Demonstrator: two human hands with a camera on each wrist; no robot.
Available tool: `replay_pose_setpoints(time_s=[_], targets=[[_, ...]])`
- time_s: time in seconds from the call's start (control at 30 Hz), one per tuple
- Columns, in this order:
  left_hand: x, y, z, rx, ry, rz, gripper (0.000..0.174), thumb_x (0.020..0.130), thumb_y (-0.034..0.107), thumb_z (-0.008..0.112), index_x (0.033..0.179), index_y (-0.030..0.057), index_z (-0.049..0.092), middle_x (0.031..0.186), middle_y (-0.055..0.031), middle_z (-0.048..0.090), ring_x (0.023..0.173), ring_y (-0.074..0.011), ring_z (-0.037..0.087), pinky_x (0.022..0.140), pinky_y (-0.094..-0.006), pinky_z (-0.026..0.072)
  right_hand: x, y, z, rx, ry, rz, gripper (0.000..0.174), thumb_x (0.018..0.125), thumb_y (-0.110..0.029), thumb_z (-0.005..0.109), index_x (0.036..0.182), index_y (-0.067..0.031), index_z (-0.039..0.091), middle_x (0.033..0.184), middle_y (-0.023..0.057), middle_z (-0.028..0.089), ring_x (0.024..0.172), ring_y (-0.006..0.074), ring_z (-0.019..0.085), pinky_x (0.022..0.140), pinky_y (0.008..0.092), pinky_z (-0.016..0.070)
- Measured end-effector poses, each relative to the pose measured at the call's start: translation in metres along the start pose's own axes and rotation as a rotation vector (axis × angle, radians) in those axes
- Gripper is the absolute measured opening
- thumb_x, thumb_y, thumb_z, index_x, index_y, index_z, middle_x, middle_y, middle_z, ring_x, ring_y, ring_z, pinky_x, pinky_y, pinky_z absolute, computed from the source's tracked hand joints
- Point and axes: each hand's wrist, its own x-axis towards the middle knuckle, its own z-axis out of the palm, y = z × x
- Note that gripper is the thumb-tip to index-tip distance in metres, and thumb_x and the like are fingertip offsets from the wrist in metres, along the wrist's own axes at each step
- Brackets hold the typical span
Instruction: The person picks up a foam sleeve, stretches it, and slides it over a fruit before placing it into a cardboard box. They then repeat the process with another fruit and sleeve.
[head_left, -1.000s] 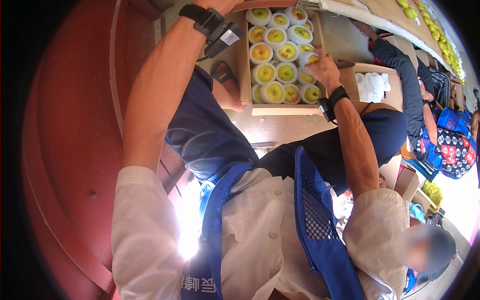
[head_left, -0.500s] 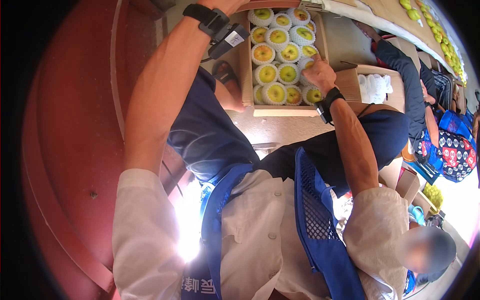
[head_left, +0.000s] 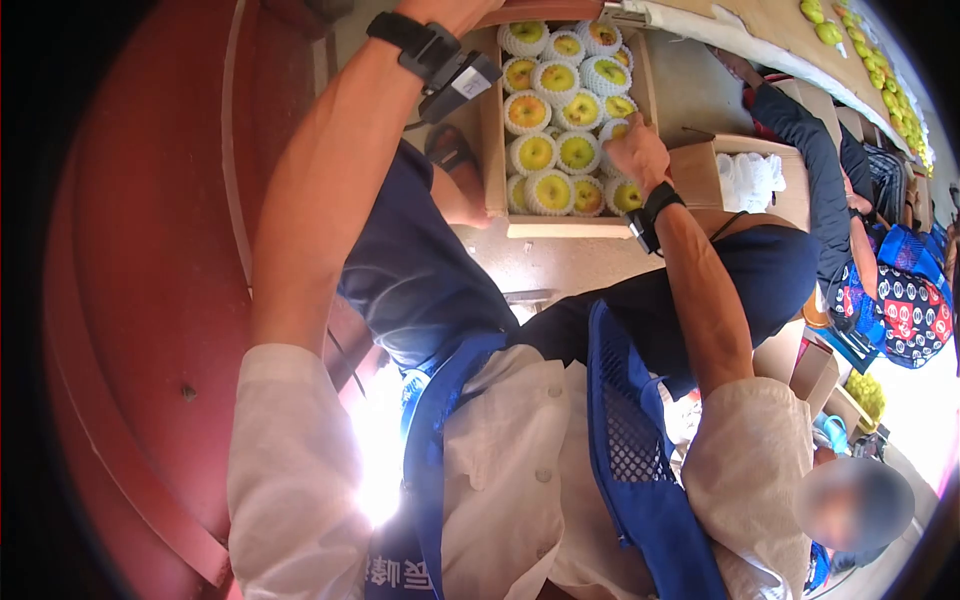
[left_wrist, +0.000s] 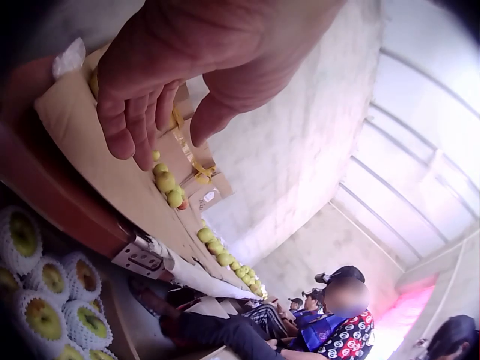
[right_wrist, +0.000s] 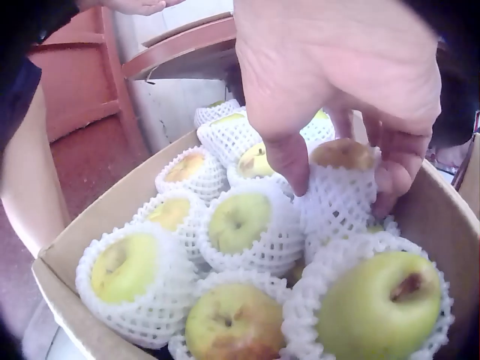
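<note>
Among the apples on the right side of an open cardboard box [head_left: 570, 229], my right hand [head_left: 638, 152] grips an apple [right_wrist: 345, 155] in a white foam net. Its thumb is on one side and the fingers on the other in the right wrist view, with the apple low among its neighbours. Other netted apples [right_wrist: 240, 221] surround it, mostly yellow-green, some blushed red. My left hand [left_wrist: 199, 64] is over a cardboard-covered table [left_wrist: 86, 154], fingers loosely bent and thumb apart, nothing between them. In the head view that hand is mostly cut off at the top edge.
Right of the apple box stands a smaller carton [head_left: 700, 172] with white foam nets [head_left: 750, 182]. Bare apples [left_wrist: 217, 246] line the table. A person in dark trousers [head_left: 800, 125] sits at the right. A red panel [head_left: 140, 300] rises at my left.
My right hand has moved slightly down and left in the box, and the apple it holds now sits lower among the others. The left arm has shifted slightly to the right.
</note>
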Motion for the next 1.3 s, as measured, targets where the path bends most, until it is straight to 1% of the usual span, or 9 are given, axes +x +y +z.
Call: replay_pose_setpoints(time_s=[0.2, 0.27, 0.37, 0.47, 0.73, 0.9, 1.03, 1.27, 1.3], targets=[[0.001, 0.015, -0.012, 0.035, 0.116, 0.024, 0.042, 0.099, 0.017, 0.061, 0.131, -0.0105, 0.057, 0.125, -0.0186, 0.065, 0.114, -0.0297, 0.064, 0.095, -0.0407, 0.0526, -0.003, 0.006, 0.002, -0.046, -0.042, -0.038, 0.055, 0.081, -0.024, 0.064, 0.13, -0.0036, 0.051, 0.125, 0.0267, 0.06, 0.109, 0.0462, 0.065, 0.091, 0.0516, 0.0541], [0.018, -0.005, -0.02, -0.062, 0.098, -0.009, 0.049, 0.095, 0.027, 0.071, 0.132, -0.0033, 0.058, 0.121, -0.009, 0.067, 0.108, -0.0171, 0.066, 0.085, -0.0303, 0.0493, -0.003, 0.004, 0.0, -0.111, -0.033, -0.065, 0.05, 0.082, -0.022, 0.064, 0.126, -0.0012, 0.054, 0.124, 0.0269, 0.059, 0.106, 0.046, 0.066, 0.089, 0.0511, 0.0553], [0.016, -0.006, -0.02, -0.144, 0.219, 0.041, 0.051, 0.091, 0.024, 0.069, 0.127, -0.0104, 0.057, 0.107, -0.0148, 0.07, 0.096, -0.0205, 0.067, 0.079, -0.0338, 0.0505, -0.002, -0.002, -0.006, -0.162, 0.009, -0.109, 0.045, 0.083, -0.019, 0.064, 0.123, 0.0007, 0.056, 0.123, 0.0268, 0.058, 0.104, 0.0452, 0.067, 0.087, 0.0506, 0.0563], [0.016, 0.004, -0.03, -0.129, 0.213, -0.08, 0.053, 0.097, 0.02, 0.066, 0.138, -0.0083, 0.05, 0.126, -0.0146, 0.063, 0.112, -0.0221, 0.066, 0.086, -0.0321, 0.0496, -0.005, 0.0, -0.009, -0.152, 0.014, -0.129, 0.043, 0.083, -0.017, 0.065, 0.121, 0.0018, 0.057, 0.123, 0.0266, 0.057, 0.103, 0.0447, 0.067, 0.085, 0.0506, 0.0568], [0.023, -0.003, -0.054, -0.341, 0.401, -0.071, 0.046, 0.097, 0.013, 0.063, 0.137, -0.0064, 0.05, 0.124, -0.012, 0.062, 0.111, -0.0211, 0.066, 0.082, -0.0312, 0.0491, -0.01, -0.016, -0.03, -0.098, -0.067, -0.01, 0.056, 0.084, -0.023, 0.074, 0.128, 0.0013, 0.051, 0.128, 0.0234, 0.055, 0.114, 0.0427, 0.063, 0.093, 0.051, 0.0536], [0.024, 0.002, -0.047, -0.379, 0.373, -0.044, 0.039, 0.096, 0.011, 0.062, 0.131, -0.0029, 0.054, 0.118, -0.0082, 0.064, 0.11, -0.0192, 0.066, 0.08, -0.0304, 0.0492, -0.012, -0.052, -0.085, 0.054, 0.105, -0.134, 0.043, 0.088, -0.021, 0.071, 0.123, -0.0022, 0.055, 0.124, 0.0215, 0.058, 0.11, 0.0425, 0.064, 0.09, 0.0508, 0.0533], [0.02, 0.014, -0.027, -0.207, 0.277, -0.047, 0.034, 0.094, 0.012, 0.065, 0.125, -0.002, 0.06, 0.111, -0.0082, 0.068, 0.103, -0.019, 0.068, 0.078, -0.0312, 0.0503, 0.003, -0.084, -0.138, 0.231, 0.315, -0.349, 0.029, 0.09, -0.018, 0.067, 0.115, -0.0043, 0.059, 0.106, 0.0186, 0.068, 0.1, 0.0406, 0.068, 0.083, 0.0489, 0.0538], [0.016, 0.002, 0.002, 0.432, 0.186, 0.108, 0.026, 0.09, 0.015, 0.065, 0.109, -0.0025, 0.069, 0.1, -0.0134, 0.074, 0.095, -0.0217, 0.07, 0.086, -0.0342, 0.0544, 0.108, -0.133, -0.189, 0.373, 0.233, -0.496, 0.032, 0.089, -0.02, 0.065, 0.118, -0.0059, 0.062, 0.094, 0.018, 0.072, 0.093, 0.0374, 0.07, 0.08, 0.0472, 0.0543], [0.008, 0.011, 0.005, 0.427, 0.148, 0.079, 0.027, 0.091, 0.017, 0.065, 0.11, -0.0016, 0.069, 0.101, -0.0175, 0.074, 0.095, -0.0296, 0.071, 0.088, -0.0393, 0.0543, 0.131, -0.137, -0.189, 0.357, 0.228, -0.523, 0.034, 0.089, -0.019, 0.065, 0.12, -0.0076, 0.062, 0.095, 0.0179, 0.073, 0.093, 0.0374, 0.07, 0.081, 0.0469, 0.0543]])
